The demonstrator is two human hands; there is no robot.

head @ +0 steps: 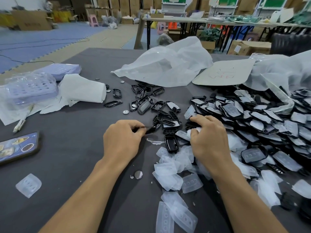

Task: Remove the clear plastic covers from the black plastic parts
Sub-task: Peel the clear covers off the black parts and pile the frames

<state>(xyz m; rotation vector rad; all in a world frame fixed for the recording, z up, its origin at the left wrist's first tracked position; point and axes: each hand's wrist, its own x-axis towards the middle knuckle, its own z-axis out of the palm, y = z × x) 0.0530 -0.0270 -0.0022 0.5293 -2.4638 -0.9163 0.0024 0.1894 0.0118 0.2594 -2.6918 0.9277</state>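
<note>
While the head view is looking down across a dark grey bench (75,125), the left hand (123,140) is sitting just left of the frame's centre. Its fingers are curled together and pinching a black part (154,127) by its near end. The part is sticking out to the right, and I cannot tell whether it is touching the bench.

The right hand (209,138) is lying right of centre, its fingers bent down and closing on a clear cover (196,131). This cover is at the near edge of a pile of covered black parts (252,118), which is spreading over the right side of the frame.

Between the two hands another black piece (171,143) is lying flat on the bench. It is touching a heap of loose clear covers (173,174) that is running from beside the right wrist down to the lower centre edge. Bare black frames (148,101) are lying scattered above the hands, in the middle of the frame.

A round button cell (138,174) is resting just left of the heap, and a single cover (28,185) is lying well apart in the lower left. A phone (18,147) is lying at the left edge, with a roll of paper towel (84,88) above it. A crumpled plastic bag (168,68) is sitting at upper centre.
</note>
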